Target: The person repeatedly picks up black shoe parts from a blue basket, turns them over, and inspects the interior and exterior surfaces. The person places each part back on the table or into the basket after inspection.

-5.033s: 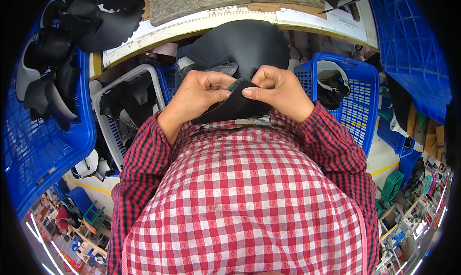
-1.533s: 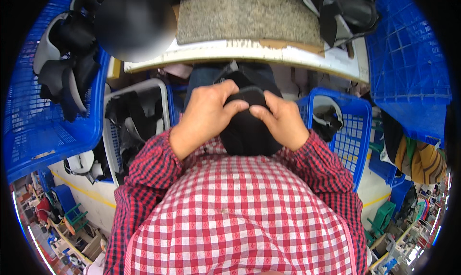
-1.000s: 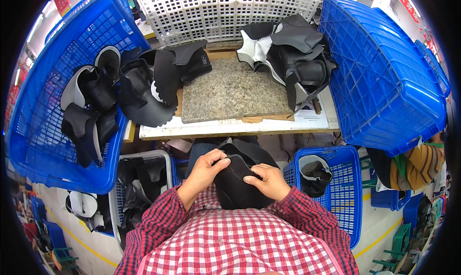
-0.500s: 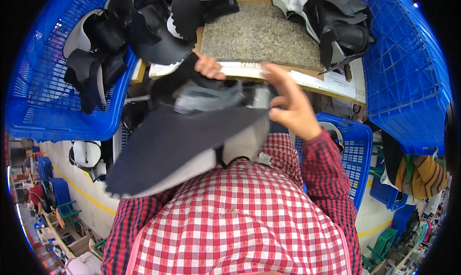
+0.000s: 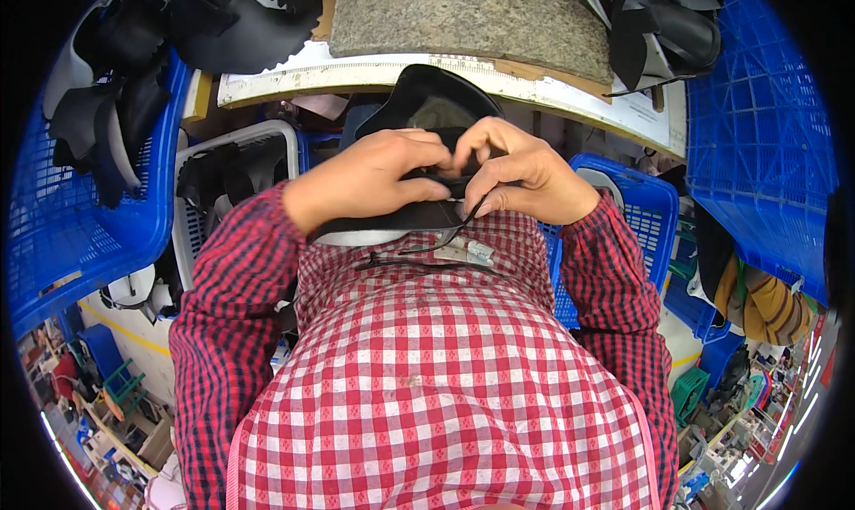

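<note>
A black shoe upper [image 5: 427, 87] with a pale edge rests in my lap, its rounded end pointing toward the table. My left hand [image 5: 374, 176] lies across its near part, fingers and thumb pinched on it at the middle. From the other side my right hand [image 5: 527, 176] pinches a thin black lace [image 5: 447, 239] that trails down over the checked apron. The fingertips of both hands nearly meet over the upper's opening. What lies directly under them is hidden.
Ahead stands a worktable with a ruler strip [image 5: 356, 76] along its edge and a grey stone slab [image 5: 472, 16]. Black uppers [image 5: 240, 29] are piled at left, others [image 5: 663, 33] at right. Blue baskets [image 5: 761, 145] flank me; a whitish basket [image 5: 291, 154] sits below the table.
The upper has swung from a tilted, blurred position on the left down into my lap. My right hand, formerly open, has closed on the lace; my left hand has moved nearer.
</note>
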Tool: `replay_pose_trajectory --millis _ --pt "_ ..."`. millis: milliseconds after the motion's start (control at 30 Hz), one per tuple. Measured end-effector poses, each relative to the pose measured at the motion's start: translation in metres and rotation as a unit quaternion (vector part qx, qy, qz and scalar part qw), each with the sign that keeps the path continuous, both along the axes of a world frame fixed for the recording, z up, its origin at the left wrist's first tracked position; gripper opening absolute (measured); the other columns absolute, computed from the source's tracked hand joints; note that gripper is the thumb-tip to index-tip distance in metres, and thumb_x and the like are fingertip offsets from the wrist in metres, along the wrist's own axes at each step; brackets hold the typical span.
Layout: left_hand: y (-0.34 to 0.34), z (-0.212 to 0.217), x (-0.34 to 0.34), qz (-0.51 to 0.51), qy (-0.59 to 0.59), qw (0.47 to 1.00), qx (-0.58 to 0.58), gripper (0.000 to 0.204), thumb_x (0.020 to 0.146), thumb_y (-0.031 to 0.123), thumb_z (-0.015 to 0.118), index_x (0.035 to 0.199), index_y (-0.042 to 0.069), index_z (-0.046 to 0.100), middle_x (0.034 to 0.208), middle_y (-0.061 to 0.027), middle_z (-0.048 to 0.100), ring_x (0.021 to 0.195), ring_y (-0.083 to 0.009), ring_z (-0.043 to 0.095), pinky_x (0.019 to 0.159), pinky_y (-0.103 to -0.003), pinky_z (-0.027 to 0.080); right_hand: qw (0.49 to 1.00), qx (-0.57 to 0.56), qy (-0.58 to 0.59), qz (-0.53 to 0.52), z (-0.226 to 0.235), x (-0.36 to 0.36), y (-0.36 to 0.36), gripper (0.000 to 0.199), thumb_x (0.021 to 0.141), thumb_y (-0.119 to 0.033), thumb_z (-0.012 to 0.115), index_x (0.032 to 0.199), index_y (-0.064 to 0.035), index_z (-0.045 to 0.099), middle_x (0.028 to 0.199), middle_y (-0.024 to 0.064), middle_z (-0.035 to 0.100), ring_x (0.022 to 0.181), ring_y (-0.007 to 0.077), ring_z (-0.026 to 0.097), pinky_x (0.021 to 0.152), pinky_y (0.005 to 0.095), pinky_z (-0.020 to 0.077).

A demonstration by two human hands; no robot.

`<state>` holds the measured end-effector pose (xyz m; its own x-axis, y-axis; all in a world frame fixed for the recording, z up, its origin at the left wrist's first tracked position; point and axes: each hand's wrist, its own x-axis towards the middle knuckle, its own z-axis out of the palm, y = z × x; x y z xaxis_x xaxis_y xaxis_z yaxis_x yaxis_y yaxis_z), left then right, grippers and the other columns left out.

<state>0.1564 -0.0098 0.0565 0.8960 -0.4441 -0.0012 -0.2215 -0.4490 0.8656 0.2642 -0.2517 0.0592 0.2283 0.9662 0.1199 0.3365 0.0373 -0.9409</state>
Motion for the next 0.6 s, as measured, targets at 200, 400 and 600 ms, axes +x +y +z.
replay_pose_trajectory --millis 200,400,600 --pt "-0.006 -0.061 0.005 0.206 -0.094 0.974 0.015 0.016 0.095 0.020 0.072 0.090 0.005 0.071 0.077 -0.0059 0.065 0.078 -0.0230 0.068 0.069 -0.037 0.049 0.991 0.057 -0.081 -0.093 -0.009 -0.001 -0.009 0.020 0.072 -0.009 0.088 0.090 -0.0144 0.080 0.137 0.0071 0.057 0.124 0.0262 0.053 0.107 0.0404 0.0436" --pt "0.071 -0.093 -0.035 0.476 0.256 0.782 -0.310 0.012 0.098 0.017 0.071 0.103 0.006 0.067 0.082 0.0017 0.064 0.068 -0.0070 0.059 0.061 -0.022 0.047 0.989 -0.002 0.002 -0.145 -0.022 -0.014 -0.026 0.013 0.082 -0.007 0.082 0.094 -0.0087 0.076 0.106 0.0041 0.067 0.100 0.0202 0.063 0.086 0.0320 0.0519" --pt "0.059 -0.003 -0.094 0.256 0.235 0.898 -0.268 0.022 0.096 0.011 0.073 0.115 0.004 0.064 0.095 -0.0059 0.071 0.079 -0.0124 0.071 0.070 -0.024 0.057 0.987 0.030 0.049 -0.147 -0.024 0.002 -0.029 0.007 0.095 -0.009 0.073 0.101 -0.0064 0.072 0.112 0.0064 0.069 0.101 0.0190 0.065 0.088 0.0322 0.0532"
